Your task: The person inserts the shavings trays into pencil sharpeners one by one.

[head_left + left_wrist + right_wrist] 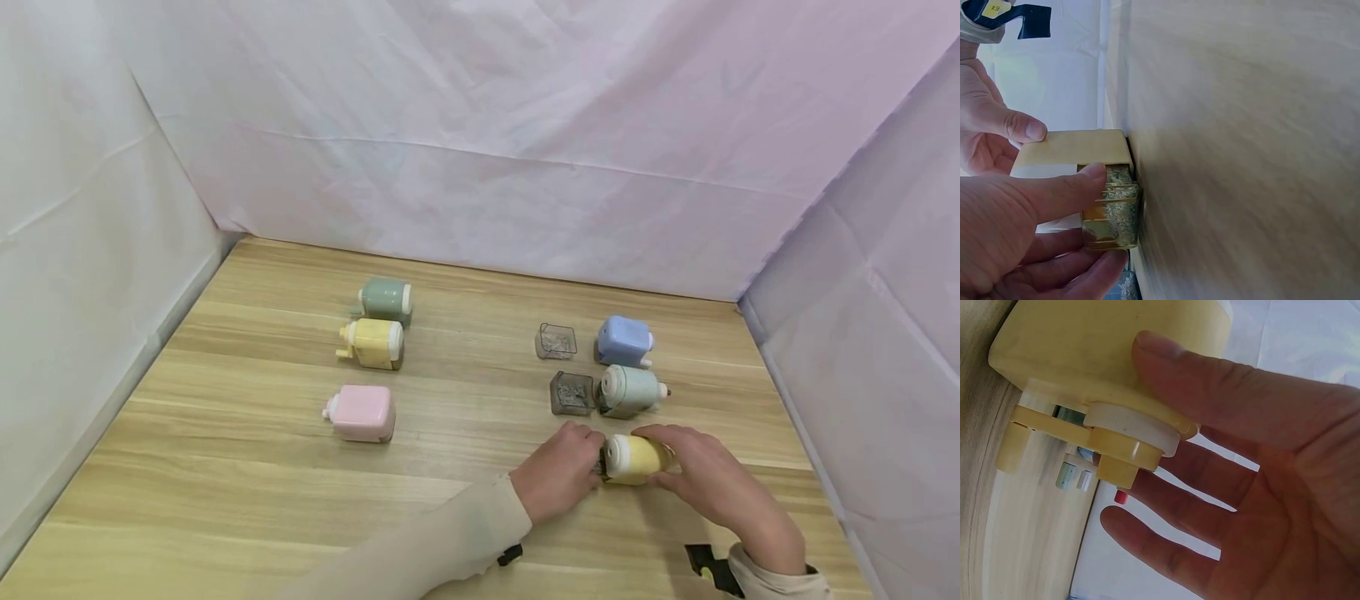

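Note:
A yellow crank pencil sharpener (647, 460) lies on its side at the front right of the table. My right hand (708, 479) holds its crank end between thumb and fingers; the yellow crank arm (1054, 428) shows below the thumb in the right wrist view. At the other end, my left hand (561, 471) pinches the clear shavings drawer (1119, 215). Pale grey shavings fill part of that drawer, which sticks partly out of the body. Just behind lie a grey-green sharpener (633, 390) and a dark see-through drawer (573, 396) with shavings.
Farther back are a blue sharpener (625, 338) and another clear drawer (557, 343) with shavings. On the left, a green sharpener (386, 297), a second yellow sharpener (375, 342) and a pink sharpener (363, 412) form a column. White cloth (480, 200) hangs around the table.

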{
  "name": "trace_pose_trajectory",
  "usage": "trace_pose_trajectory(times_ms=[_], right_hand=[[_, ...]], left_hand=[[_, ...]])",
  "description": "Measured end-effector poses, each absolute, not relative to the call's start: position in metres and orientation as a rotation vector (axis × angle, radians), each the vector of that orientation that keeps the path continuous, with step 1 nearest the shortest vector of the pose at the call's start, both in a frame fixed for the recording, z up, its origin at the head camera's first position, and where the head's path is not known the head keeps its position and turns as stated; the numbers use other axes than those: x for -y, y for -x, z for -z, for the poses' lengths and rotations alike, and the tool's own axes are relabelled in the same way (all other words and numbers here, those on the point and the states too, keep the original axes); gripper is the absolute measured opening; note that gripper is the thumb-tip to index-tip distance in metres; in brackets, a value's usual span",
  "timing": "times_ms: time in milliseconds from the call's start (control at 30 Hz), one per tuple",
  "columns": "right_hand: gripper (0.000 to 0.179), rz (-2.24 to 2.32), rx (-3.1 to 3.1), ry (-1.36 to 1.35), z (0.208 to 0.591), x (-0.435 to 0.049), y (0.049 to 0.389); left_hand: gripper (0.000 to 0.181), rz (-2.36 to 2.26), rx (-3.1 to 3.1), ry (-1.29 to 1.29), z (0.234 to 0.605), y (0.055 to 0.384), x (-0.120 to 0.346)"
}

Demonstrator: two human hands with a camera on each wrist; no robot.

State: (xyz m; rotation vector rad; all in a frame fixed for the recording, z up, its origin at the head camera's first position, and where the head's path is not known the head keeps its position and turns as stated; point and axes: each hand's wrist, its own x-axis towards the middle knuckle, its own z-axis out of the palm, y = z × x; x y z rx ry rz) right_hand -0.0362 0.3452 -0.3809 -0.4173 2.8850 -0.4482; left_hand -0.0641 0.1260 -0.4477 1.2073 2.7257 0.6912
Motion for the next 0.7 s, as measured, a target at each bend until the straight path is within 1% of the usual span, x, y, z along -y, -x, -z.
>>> trace_pose_trajectory(times_ms=[133,367,533,700], right_hand=[[0.055,0.456,-2.887,0.417,0.381,-0.345,0.036],[0.055,0.439,-2.887,0.402,0.38,-0.346,0.036],[0.055,0.433,-2.877,0.397,0.379,-0.345,0.037],[0.055,0.439,-2.882,0.401,0.379,-0.345,0.037]], left_hand=[[0.042,-0.698,-2.717,-1.201,0.448,0.065,-0.125],[0.056,-0.766,-2.667,-1.219,0.448,0.066,-0.12],[0.041,-0.834,-2.66,-1.219,0.441,0.069,-0.114],[0.029,-0.697,-2.768,-1.232,0.435,0.072,-0.107]])
